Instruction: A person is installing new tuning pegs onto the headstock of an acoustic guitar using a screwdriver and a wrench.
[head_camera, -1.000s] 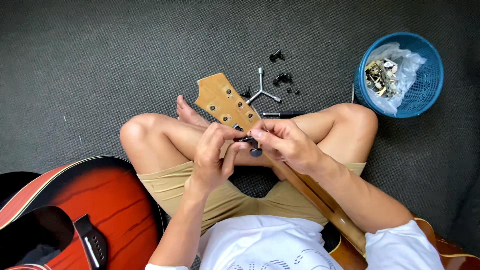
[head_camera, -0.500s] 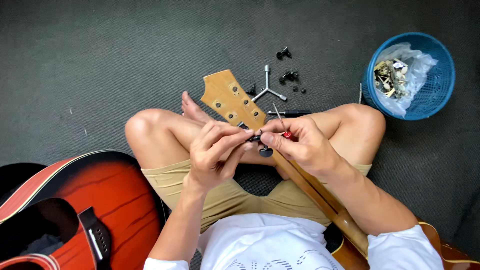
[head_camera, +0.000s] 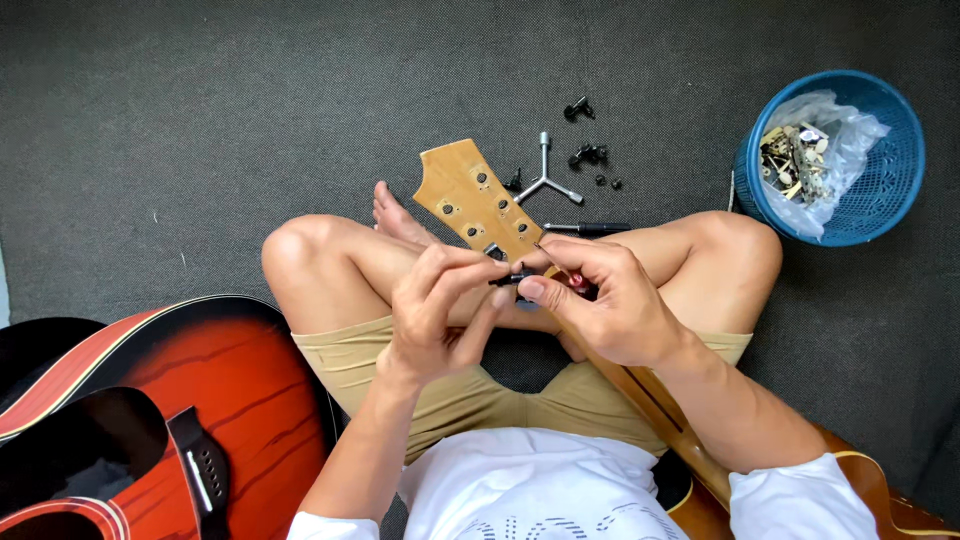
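My left hand (head_camera: 440, 310) and right hand (head_camera: 600, 300) both pinch one small black peg (head_camera: 512, 279), near the headstock (head_camera: 478, 205) on my lap.

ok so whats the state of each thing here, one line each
left hand: pinching a small black part with the right hand
right hand: also grips a thin tool
headstock: bare holes, no tuners
three-way wrench: lying on the floor
blue basket: upright, holds a bag of metal parts
red guitar: lying flat
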